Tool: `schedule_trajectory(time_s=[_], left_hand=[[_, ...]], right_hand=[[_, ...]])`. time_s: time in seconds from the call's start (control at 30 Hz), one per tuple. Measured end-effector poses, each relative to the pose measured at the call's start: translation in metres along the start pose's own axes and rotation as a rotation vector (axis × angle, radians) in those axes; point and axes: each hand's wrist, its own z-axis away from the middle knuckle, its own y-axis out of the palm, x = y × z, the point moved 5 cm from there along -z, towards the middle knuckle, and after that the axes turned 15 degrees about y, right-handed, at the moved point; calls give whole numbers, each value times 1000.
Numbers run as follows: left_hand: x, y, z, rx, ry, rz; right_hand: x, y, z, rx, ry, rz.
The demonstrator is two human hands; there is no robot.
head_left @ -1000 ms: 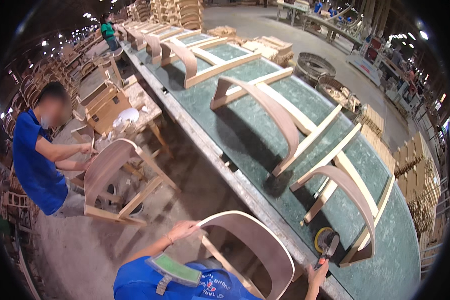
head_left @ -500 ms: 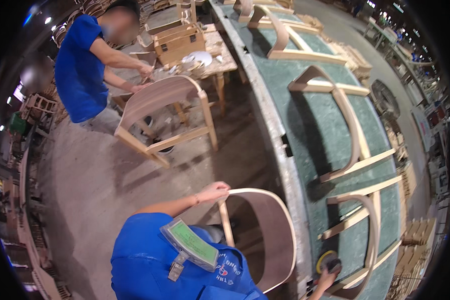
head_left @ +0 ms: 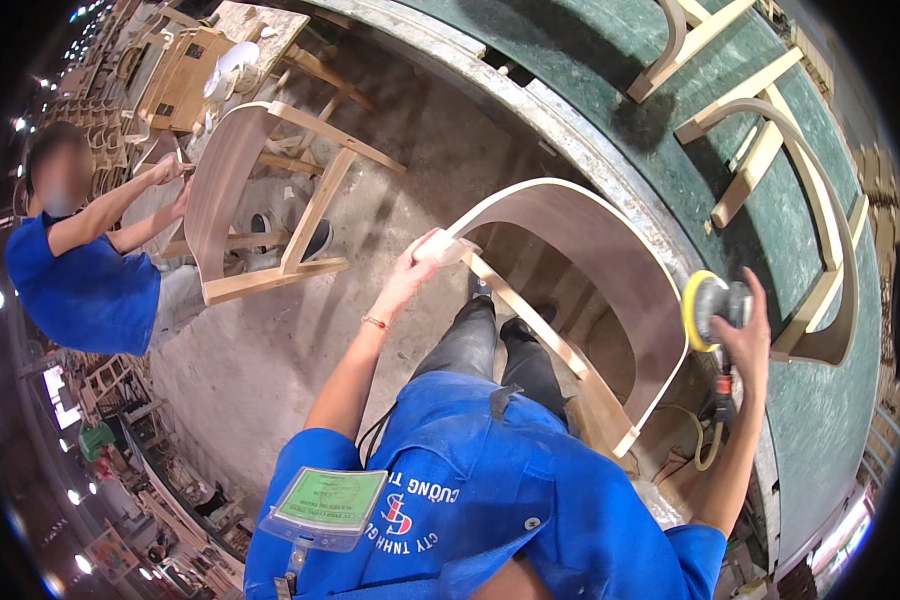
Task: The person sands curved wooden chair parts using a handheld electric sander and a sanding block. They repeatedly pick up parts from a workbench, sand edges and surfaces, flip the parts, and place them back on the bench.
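A curved wooden chair frame with a brown inner face and pale edges stands in front of my legs. My left hand is closed on its left end, where the curved band meets a pale leg. In my right hand is a round power sander with a yellow pad and a dark body. The sander is tilted, its pad facing the right outer side of the curved band. Whether the pad touches the wood I cannot tell. A hose hangs below the sander.
To the right runs a long green-topped table bearing several similar curved chair frames. At the left, a co-worker in blue holds another chair frame. Behind it, a wooden box stands on a worktable.
My right hand has lifted the sander from the green table to beside the chair frame. My left hand still grips the frame. The view has turned and tilted downward.
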Motion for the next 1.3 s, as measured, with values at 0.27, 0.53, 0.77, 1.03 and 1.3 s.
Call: schedule_trajectory(time_s=[0.27,0.53,0.77,1.03,1.3], left_hand=[[20,-7,-26,188,235,-261],[13,-4,-23,190,85,-494],[8,-6,-26,149,160,-462],[-1,-6,-29,156,206,-466],[0,-1,-28,191,149,-423]], right_hand=[[148,209,44,138,-420,219],[213,296,19,198,-534,285],[214,298,11,132,-548,289],[229,290,-10,121,-492,362],[278,306,-49,821,-448,624]])
